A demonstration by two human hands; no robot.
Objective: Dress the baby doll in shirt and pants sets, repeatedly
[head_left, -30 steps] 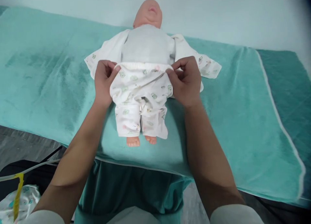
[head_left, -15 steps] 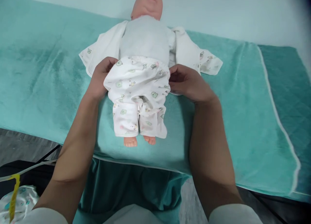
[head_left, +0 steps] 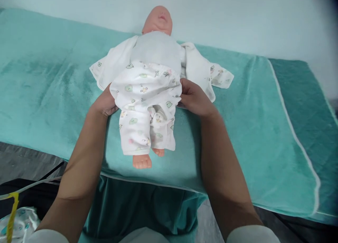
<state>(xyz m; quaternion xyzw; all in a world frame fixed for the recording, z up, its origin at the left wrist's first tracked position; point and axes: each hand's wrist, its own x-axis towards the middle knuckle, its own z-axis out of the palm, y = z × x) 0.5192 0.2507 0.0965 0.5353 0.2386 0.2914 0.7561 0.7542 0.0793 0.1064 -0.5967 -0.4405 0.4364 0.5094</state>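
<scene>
A baby doll [head_left: 157,23] lies on its back on a padded green cover, head away from me and feet towards me. It wears printed white baby trousers [head_left: 144,90] and a white baby jacket [head_left: 196,65], spread open over its pale torso. My left hand [head_left: 105,101] is at the doll's hip on the left, its fingers hidden beneath the trousers. On the other side my right hand [head_left: 195,98] has curled fingers closed at the trousers' side edge, fingertips partly hidden. Both feet [head_left: 142,161] stick out of the trouser legs.
The green cover [head_left: 47,81] spreads over a table and hangs down at the front. A pale wall [head_left: 237,21] stands behind. At the lower left are a white tube [head_left: 39,182] with a yellow strip [head_left: 12,215] and a bundled printed cloth [head_left: 23,222].
My left hand has slid lower and further under the trousers. My right hand has also shifted slightly down. The doll's leg on the left now reaches further towards me; the camera view has tilted up.
</scene>
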